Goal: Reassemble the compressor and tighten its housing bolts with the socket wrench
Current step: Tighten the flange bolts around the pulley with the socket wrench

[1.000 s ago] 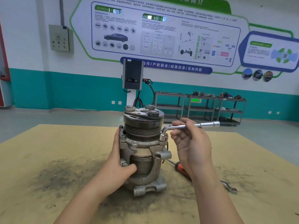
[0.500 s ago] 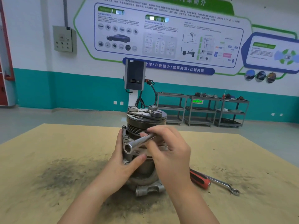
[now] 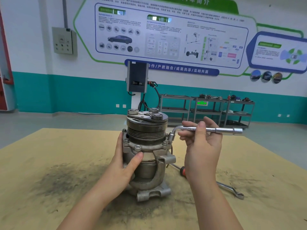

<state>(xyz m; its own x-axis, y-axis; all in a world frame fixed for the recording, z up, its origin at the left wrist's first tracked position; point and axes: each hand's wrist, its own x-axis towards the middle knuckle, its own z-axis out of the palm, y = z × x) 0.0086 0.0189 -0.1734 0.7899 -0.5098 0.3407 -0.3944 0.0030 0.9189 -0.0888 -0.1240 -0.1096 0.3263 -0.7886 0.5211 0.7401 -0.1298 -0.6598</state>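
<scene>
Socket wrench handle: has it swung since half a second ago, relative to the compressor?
Yes. The socket wrench handle pointed toward the camera, left of the compressor; now it sticks out to the compressor's right, held in the right hand.

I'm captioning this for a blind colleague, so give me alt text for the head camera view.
A person's left hand steadies an upright compressor on a stained tan table, while the right hand holds an L-shaped socket wrench, its socket end down on a housing bolt at the compressor's right. A red-handled screwdriver and a ring spanner lie behind the right forearm.
</scene>
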